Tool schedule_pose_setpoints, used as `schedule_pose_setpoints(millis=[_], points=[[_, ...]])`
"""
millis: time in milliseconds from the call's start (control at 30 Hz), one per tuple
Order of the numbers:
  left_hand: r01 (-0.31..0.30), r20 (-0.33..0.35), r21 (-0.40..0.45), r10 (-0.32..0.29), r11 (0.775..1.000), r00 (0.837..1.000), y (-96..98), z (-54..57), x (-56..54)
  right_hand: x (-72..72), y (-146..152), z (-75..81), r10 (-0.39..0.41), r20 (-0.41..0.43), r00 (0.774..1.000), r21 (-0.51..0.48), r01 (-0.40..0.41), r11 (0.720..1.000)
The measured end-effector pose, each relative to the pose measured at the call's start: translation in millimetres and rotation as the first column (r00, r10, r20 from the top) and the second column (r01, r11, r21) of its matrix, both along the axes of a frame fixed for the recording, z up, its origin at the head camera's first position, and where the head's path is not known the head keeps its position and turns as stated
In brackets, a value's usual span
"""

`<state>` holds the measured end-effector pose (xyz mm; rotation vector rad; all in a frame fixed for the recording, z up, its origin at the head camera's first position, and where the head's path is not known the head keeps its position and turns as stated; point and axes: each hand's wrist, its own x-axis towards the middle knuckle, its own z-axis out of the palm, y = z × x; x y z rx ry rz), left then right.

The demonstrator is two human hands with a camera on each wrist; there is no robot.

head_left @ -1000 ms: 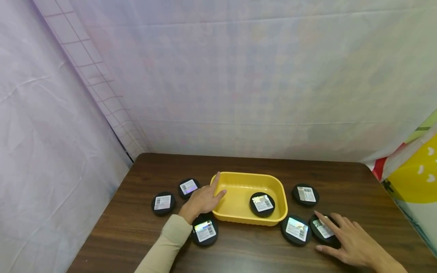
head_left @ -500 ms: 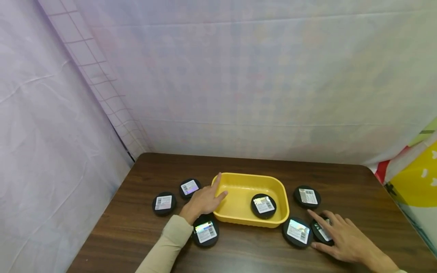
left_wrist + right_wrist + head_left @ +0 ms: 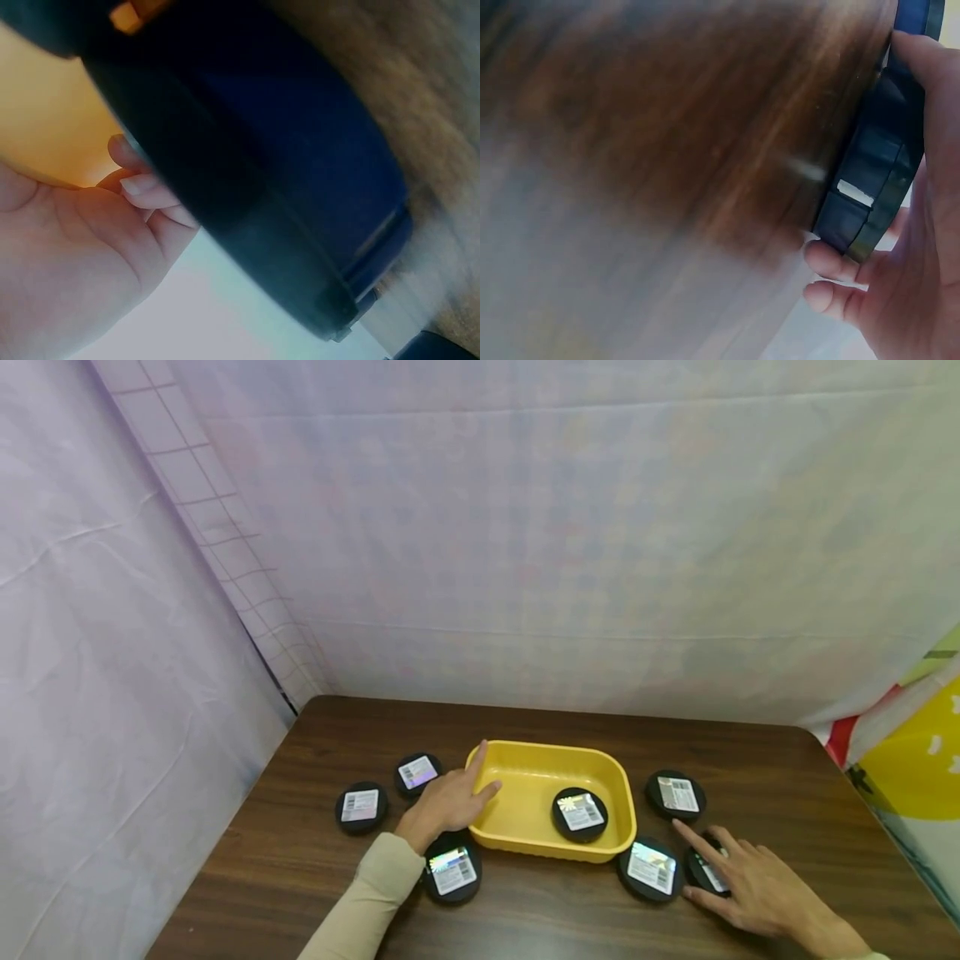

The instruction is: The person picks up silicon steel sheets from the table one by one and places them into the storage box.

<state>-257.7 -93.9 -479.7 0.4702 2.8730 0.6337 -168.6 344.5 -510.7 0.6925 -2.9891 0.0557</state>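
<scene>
At the left end of a yellow tray (image 3: 517,843), my left hand (image 3: 446,800) grips the rim, index finger along the edge and thumb inside. A round black case (image 3: 580,815) with a shiny label lies in the tray's right half. My right hand (image 3: 765,893) reaches over another black case (image 3: 697,872) right of the tray, thumb and fingers around its sides; the palm hides part of its label. In the right wrist view, that case's side (image 3: 877,157) shows between thumb and fingers. In the left wrist view, a dark case (image 3: 255,172) covers part of the left hand (image 3: 82,240).
On the brown table (image 3: 555,910), two labelled cases, one farther left (image 3: 362,807) and one nearer (image 3: 417,774), lie left of the tray. Another case (image 3: 452,872) is below my left wrist. Right of the tray lie a front case (image 3: 649,868) and a back case (image 3: 677,794).
My right hand has shifted slightly left, its fingers and thumb settling around the case. The neighbouring front case has slid a little left. My left hand stays on the tray.
</scene>
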Motion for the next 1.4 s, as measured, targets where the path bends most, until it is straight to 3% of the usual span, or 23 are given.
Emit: schedule_pose_setpoints(millis=[233, 600, 800, 1400], points=[[0.001, 0.007, -0.011, -0.001, 1.0, 1.0, 0.6, -0.2, -0.9, -1.5, 1, 1.6, 0.016, -0.069, 0.997, 0.052, -0.012, 0.999], [0.005, 0.003, -0.004, -0.005, 1.0, 1.0, -0.1, -0.9, 0.0, -1.9, 1, 9.8, -0.037, -0.051, 0.998, 0.097, 0.042, 0.994], [0.002, 0.007, 0.004, -0.003, 1.0, 1.0, 0.1, -0.9, -0.4, -5.3, 0, 16.0, -0.024, -0.095, 0.995, 0.088, 0.032, 0.996], [-0.001, 0.014, -0.005, 0.001, 1.0, 1.0, 0.6, 0.5, 0.7, -10.8, -7, 25.1, -0.046, -0.1, 0.994, 0.072, 0.053, 0.996]])
